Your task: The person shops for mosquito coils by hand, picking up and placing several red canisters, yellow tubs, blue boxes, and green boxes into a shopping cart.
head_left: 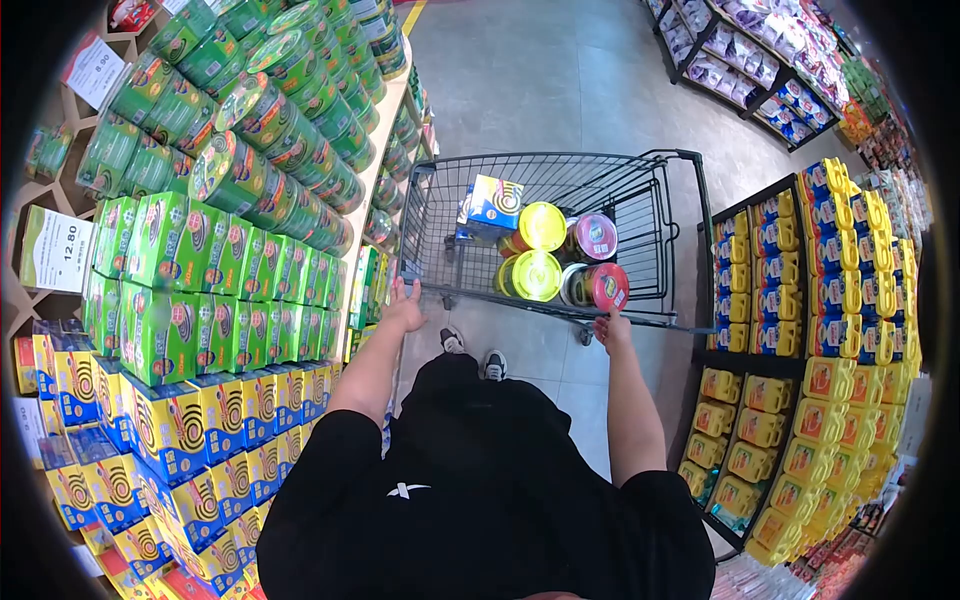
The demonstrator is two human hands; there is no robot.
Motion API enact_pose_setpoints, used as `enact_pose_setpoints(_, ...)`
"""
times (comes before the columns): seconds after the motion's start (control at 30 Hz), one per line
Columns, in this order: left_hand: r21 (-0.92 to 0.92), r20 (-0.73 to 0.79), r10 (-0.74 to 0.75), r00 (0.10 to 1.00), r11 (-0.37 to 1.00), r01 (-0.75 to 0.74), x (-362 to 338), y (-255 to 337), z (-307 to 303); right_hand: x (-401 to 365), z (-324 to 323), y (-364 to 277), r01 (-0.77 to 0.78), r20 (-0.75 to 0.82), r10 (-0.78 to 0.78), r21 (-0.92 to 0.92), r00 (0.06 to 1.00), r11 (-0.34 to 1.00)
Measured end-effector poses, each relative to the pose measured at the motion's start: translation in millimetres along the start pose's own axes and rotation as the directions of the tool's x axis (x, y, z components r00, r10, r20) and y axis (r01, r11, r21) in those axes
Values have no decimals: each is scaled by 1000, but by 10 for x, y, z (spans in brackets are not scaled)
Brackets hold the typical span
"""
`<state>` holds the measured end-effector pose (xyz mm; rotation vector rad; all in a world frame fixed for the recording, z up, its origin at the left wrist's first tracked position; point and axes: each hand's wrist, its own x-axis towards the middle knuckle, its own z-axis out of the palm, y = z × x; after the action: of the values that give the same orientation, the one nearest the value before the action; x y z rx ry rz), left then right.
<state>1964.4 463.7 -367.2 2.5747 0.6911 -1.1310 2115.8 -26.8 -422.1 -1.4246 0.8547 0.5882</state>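
Note:
A black wire shopping cart (668, 215) stands sideways in front of me. My left hand (403, 307) is at its near left corner, fingers stretched out and apart along the rim. My right hand (612, 330) has its fingers curled round the near rim, just beside a red-lidded canister (608, 287). Inside the cart also stand a pink-lidded canister (596, 236), a yellow-lidded canister (542, 226) and a second yellow-lidded canister (537, 275). A blue, white and yellow box with a coil picture (495, 203) lies to their left.
Green canisters (300, 150), green boxes (180, 240) and yellow-blue coil boxes (175, 420) are stacked along my left, with price cards (58, 248). On the right, a rack holds yellow jugs (830, 390). Another shelf (750, 60) stands at the far right, beyond the grey floor (530, 90).

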Motion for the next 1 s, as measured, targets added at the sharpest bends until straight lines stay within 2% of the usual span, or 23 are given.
enact_pose_setpoints(0.27,6,-36,41,999,999,-41,294,-90,-266,60,222,-99,-17,-36,20,76,999,997)
enact_pose_setpoints(0.47,44,-91,88,992,995,-85,508,-134,-377,118,346,-276,-24,-43,27,69,999,997)
enact_pose_setpoints(0.67,30,-46,108,993,994,-106,441,-101,-821,287,458,-411,-27,-37,31,100,999,995)
enact_pose_setpoints(0.83,50,-64,120,991,992,-117,568,-120,-890,270,590,-578,-49,-81,56,87,995,995)
enact_pose_setpoints(1.0,17,-61,130,990,992,-129,636,-159,-967,362,623,-666,-78,-49,84,108,995,991)
